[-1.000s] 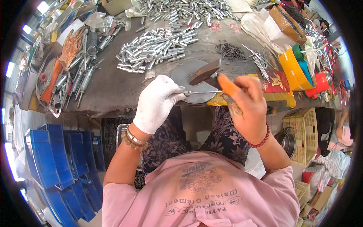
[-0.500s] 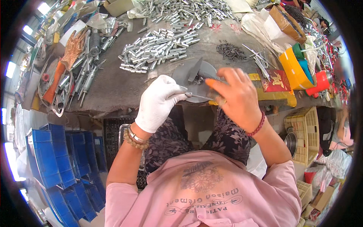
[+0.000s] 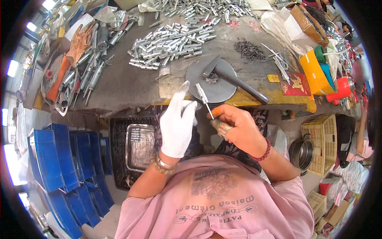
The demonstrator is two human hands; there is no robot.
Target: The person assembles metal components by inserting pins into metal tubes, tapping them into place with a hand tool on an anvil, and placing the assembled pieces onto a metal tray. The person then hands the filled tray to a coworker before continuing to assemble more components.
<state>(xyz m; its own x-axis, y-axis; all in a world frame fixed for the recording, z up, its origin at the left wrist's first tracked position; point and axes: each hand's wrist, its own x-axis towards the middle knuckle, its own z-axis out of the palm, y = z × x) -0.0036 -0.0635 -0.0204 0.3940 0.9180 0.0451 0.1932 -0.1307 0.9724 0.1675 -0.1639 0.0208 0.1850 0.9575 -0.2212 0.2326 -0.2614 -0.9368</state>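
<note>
My right hand [image 3: 238, 126] is closed around a thin metal rod [image 3: 209, 110], with a wrapping on some of its fingers. On the rod's far end sits a short silver metal tube [image 3: 201, 93], tilted away from me. My left hand [image 3: 178, 123], in a white glove, is just left of the tube, index finger stretched out and nothing visible in it. Beyond both hands a hammer [image 3: 234, 81] lies on a round grey metal plate [image 3: 193, 75] at the table's front edge. Small bits lie under the hammer's head.
Silver tubes [image 3: 171, 44] are heaped behind the plate, with small dark pins [image 3: 248, 49] and thin rods [image 3: 278, 59] to the right. Larger tools and an orange glove [image 3: 77, 46] lie left. Below the table are a metal tray [image 3: 140, 162] and blue bins [image 3: 51, 159].
The hammer now lies on the plate. My right hand has drawn back toward me and holds the rod with the tube. My left hand has come off the piece, index finger extended.
</note>
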